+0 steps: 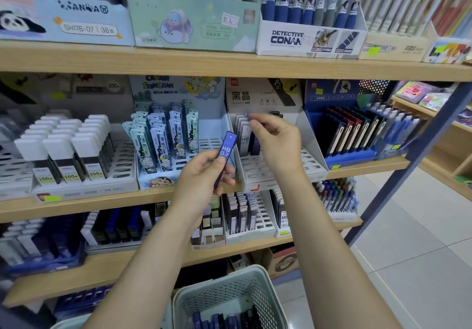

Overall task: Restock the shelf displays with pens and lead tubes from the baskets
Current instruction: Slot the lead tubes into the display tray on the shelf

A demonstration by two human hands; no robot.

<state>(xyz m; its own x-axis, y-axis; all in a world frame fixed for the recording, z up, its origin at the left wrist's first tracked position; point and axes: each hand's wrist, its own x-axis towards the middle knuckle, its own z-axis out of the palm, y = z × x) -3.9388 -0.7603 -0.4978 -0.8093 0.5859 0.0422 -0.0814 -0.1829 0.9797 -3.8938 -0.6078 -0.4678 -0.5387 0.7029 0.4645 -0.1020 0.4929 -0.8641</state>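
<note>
My left hand (204,175) grips a blue lead tube (225,150) marked HB 07, held upright in front of the middle shelf. My right hand (275,142) reaches into the white slotted display box (281,168) and pinches the top of a lead tube (251,116) standing in its back row beside several grey and dark tubes. Below, a pale green perforated basket (224,295) holds several blue and black lead tubes (224,321).
Neighbouring displays flank the box: a cartoon lead display (168,139) on the left, a blue pen display (357,134) on the right. Wooden shelves above and below carry more pen boxes. A blue slanted post (408,160) and tiled floor (408,252) lie right.
</note>
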